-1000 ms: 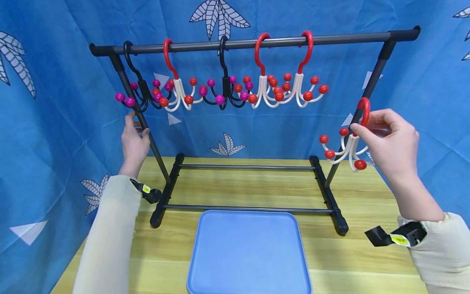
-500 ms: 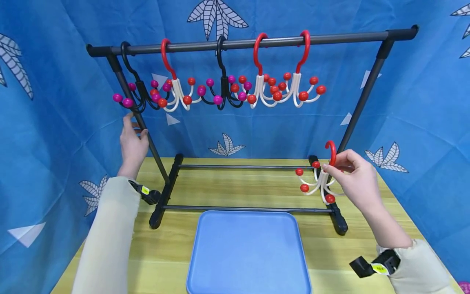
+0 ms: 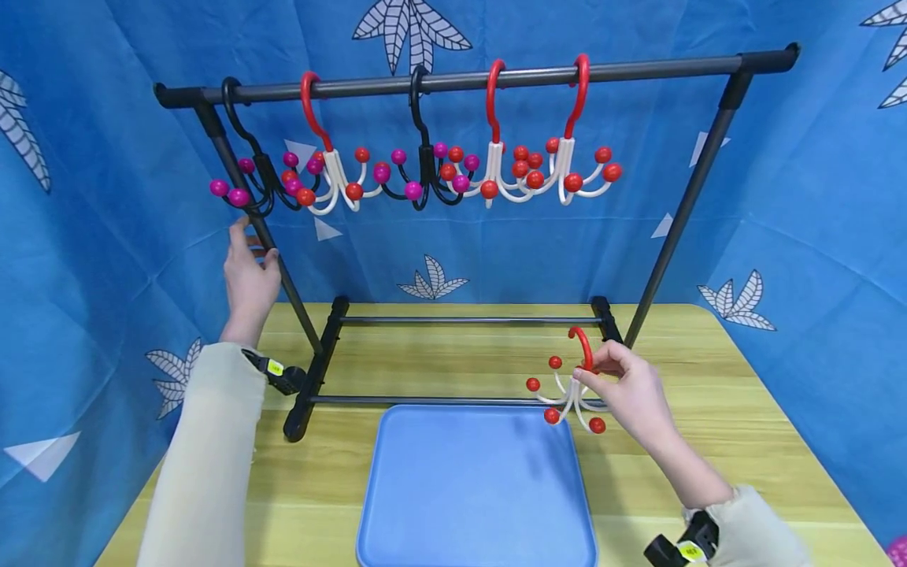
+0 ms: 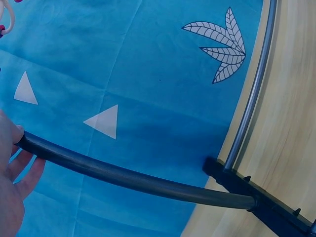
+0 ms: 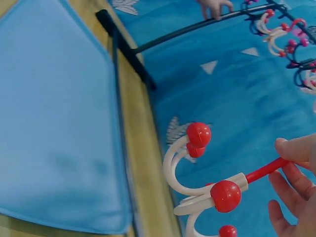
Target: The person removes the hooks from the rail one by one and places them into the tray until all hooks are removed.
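My right hand (image 3: 635,395) pinches a white multi-hook hanger (image 5: 237,183) by its red stem. Its prongs end in red balls and spread downward above the tray's far right corner. The curved red top stands free above my fingers. On the left, my left hand (image 3: 249,287) holds the dark side post (image 4: 123,178) of a garment rack, thumb on one side and fingers on the other. Along the rack's top bar (image 3: 659,69) hang several hangers: black ones with magenta balls, such as the black hanger (image 3: 427,161), and white ones with red balls, such as the white hanger (image 3: 564,161).
A blue tray (image 3: 475,488) lies on the wooden table (image 3: 716,441), in front of the rack's lower crossbar (image 3: 460,401). Blue cloth (image 3: 510,252) with leaf prints closes off the back and sides. The right post (image 3: 683,205) stands beyond my right hand.
My right hand has carried the white hanger leftward and down, from beside the right post to above the tray's far right corner. The left hand keeps holding the left post.
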Demonstrator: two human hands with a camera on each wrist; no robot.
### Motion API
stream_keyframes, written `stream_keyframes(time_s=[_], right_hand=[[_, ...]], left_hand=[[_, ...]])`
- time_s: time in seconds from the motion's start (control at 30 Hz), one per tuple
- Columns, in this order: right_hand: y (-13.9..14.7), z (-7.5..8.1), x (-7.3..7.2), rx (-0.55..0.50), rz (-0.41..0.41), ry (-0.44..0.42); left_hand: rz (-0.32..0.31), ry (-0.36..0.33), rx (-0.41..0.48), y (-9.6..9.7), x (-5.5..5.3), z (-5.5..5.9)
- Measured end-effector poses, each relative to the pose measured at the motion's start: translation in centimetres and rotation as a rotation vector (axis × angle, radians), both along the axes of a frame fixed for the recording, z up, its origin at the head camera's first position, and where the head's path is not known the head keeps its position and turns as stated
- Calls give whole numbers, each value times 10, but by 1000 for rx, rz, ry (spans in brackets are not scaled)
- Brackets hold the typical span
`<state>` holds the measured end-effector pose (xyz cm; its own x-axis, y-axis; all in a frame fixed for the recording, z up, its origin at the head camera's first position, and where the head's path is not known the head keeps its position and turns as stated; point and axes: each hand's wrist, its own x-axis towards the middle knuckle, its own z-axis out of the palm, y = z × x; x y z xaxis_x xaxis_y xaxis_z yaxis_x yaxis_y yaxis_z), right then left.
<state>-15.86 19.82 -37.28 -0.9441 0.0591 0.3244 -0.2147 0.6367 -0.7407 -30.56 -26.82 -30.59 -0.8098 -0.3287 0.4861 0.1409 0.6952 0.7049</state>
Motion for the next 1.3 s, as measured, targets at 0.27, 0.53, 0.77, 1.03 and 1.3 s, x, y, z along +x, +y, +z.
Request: stream_keyframes(time_s=[0.27, 0.53, 0.77, 1.03, 1.3], right_hand=[[-14, -27, 4, -6, 35, -109], [-26, -49, 9, -27, 61, -144], [-29, -60, 12, -7, 35, -180], [-32, -66, 14, -10, 42, -189], [-36, -68, 18, 22, 48, -186]], left_hand=[[2, -10, 10, 0, 1, 1], [15, -17, 7, 1, 1, 0], [14, -23, 11, 0, 1, -1], [9, 1, 4, 2, 0, -2], [25, -20, 11, 4, -1, -2]])
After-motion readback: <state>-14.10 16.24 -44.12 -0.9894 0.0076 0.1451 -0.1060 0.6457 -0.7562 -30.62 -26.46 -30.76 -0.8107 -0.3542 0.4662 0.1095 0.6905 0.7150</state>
